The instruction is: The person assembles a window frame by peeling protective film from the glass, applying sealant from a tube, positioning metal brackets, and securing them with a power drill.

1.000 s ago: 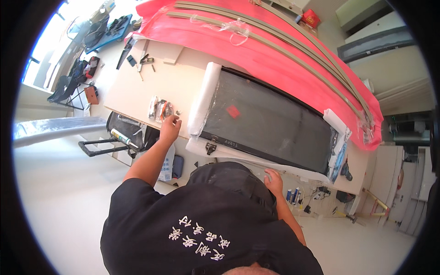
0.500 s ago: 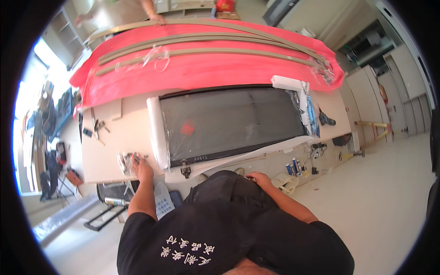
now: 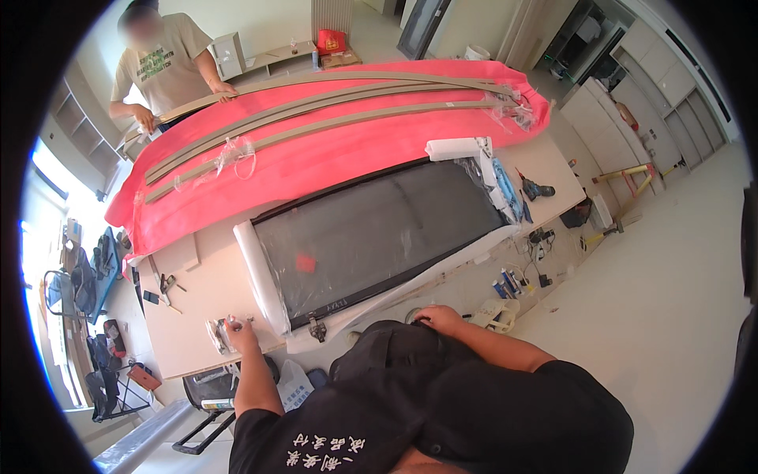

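My left hand [image 3: 245, 337] is down at the near left edge of the table, at a small crumpled plastic bag [image 3: 216, 335] of parts. Its fingers look closed, with a bit of orange at the tips; what they grip is too small to make out. Close to my waist, my right hand [image 3: 442, 319] has its fingers curled together, and whatever is in them is hidden. Between the hands lies a dark glass panel [image 3: 371, 237] in a black frame, wrapped in clear film with white foam [image 3: 260, 276] along its left end. A metal hinge [image 3: 317, 329] sits at its near edge.
Beyond the panel, long beige strips [image 3: 316, 130] lie on pink sheeting [image 3: 332, 158]. A co-worker [image 3: 170, 71] holds one at the far left. A drill [image 3: 537, 189] stands right of the panel; hand tools [image 3: 167, 291] lie left. Below are tubes [image 3: 505, 286] and a black cart [image 3: 205, 387].
My view has turned and tilted up, bringing more of the co-worker into sight. My left hand stays at the plastic bag and my right hand stays by my waist.
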A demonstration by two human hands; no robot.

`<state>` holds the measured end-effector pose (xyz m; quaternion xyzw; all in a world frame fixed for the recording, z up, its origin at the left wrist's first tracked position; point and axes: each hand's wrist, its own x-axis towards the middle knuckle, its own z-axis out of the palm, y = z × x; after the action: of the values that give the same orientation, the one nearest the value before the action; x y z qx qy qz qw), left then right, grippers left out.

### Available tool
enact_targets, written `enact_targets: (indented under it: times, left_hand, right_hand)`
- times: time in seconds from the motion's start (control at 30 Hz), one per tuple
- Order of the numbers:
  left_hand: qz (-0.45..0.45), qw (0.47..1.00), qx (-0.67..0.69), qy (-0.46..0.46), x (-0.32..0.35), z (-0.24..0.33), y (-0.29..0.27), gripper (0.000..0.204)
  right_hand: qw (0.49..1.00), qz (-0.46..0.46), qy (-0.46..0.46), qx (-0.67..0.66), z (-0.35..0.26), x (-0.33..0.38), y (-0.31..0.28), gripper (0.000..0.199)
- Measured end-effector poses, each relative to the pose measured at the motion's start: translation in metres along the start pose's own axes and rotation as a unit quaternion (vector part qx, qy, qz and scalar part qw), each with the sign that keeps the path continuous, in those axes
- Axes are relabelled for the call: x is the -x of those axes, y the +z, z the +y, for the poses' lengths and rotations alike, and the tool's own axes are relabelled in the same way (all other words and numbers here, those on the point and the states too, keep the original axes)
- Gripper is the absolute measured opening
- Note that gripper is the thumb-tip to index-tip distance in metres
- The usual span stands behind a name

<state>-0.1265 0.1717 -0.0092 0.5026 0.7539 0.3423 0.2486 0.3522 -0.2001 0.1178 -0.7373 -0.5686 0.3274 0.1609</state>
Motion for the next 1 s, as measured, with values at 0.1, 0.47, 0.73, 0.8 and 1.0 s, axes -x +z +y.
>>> enact_targets:
  times: [0.1,0.47,0.73,0.8,1.0]
  left_hand:
    - [0.008,0.972,0.232,-0.044,0.002,0.005,0.001,0.022]
    - [-0.425,0.848,0.318,0.004,0.156,0.186,-0.047,0.022]
    - [-0.548,0.782,0.271,0.120,0.218,0.267,-0.051,0.025]
    - [-0.565,0.762,0.299,0.100,0.220,0.270,-0.051,0.025]
    - [-0.545,0.779,0.267,0.160,0.224,0.283,-0.051,0.031]
  right_hand:
    - [0.999,0.032,0.019,-0.034,-0.007,-0.007,-0.010,0.024]
    - [0.873,0.007,0.057,-0.485,-0.101,-0.066,-0.061,0.033]
    - [0.938,0.038,-0.104,-0.328,-0.198,-0.061,-0.086,0.037]
    - [0.945,0.082,-0.115,-0.295,-0.196,-0.055,-0.088,0.034]
    - [0.956,0.151,-0.120,-0.222,-0.191,-0.051,-0.092,0.026]
